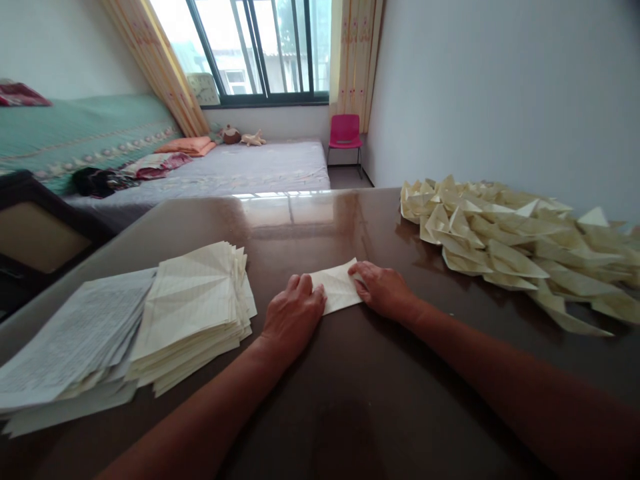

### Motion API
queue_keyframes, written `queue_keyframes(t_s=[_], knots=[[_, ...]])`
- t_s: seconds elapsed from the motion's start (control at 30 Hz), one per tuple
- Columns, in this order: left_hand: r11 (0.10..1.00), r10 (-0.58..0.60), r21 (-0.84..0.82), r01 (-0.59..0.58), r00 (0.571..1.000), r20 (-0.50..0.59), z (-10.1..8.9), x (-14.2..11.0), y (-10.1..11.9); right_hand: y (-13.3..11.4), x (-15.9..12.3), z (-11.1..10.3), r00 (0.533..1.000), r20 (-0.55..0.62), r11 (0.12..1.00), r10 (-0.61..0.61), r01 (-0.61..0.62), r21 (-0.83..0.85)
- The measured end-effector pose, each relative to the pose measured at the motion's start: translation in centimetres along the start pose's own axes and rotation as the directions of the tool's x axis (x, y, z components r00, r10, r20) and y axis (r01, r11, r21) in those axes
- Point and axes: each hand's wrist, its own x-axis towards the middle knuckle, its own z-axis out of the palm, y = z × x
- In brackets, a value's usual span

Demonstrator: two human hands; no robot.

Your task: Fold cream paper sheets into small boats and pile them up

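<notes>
Sheet of part-folded cream paper (341,291), rect.: laid on glossy brown tabletop (310,413), ctr., ends grasped by L. hand (295,309) & R. hand (384,289). Done, appar.: pointed cream folded-paper pcs. (500,237), heaped at R. Remaining, prob.: stack of creased cream ruled sheets (187,300), at L. Grey-white printed sheets (75,340) placed alongside; text illegible. No brands seen.

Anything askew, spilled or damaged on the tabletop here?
No spill or clear damage shows. Askew: the text-covered sheets and creased lined paper at left, with fanned, uneven edges. At right, the folded paper pieces lie jumbled. The folded sheet between the left hand and right hand shows nothing odd.
</notes>
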Motion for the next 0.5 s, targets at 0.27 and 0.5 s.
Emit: queue_keyframes(t_s=[0.27,0.5], knots=[[0.919,0.392,-0.053,-0.391,0.92,0.015,0.1,-0.6,-0.3,-0.1,-0.2,-0.6,1.0,-0.003,1.0,0.017,-0.017,0.006],[0.929,0.365,0.04,-0.369,0.928,0.079,-0.2,-1.1,0.6,0.1,-0.4,-1.2,1.0,0.011,1.0,0.005,-0.005,0.014]])
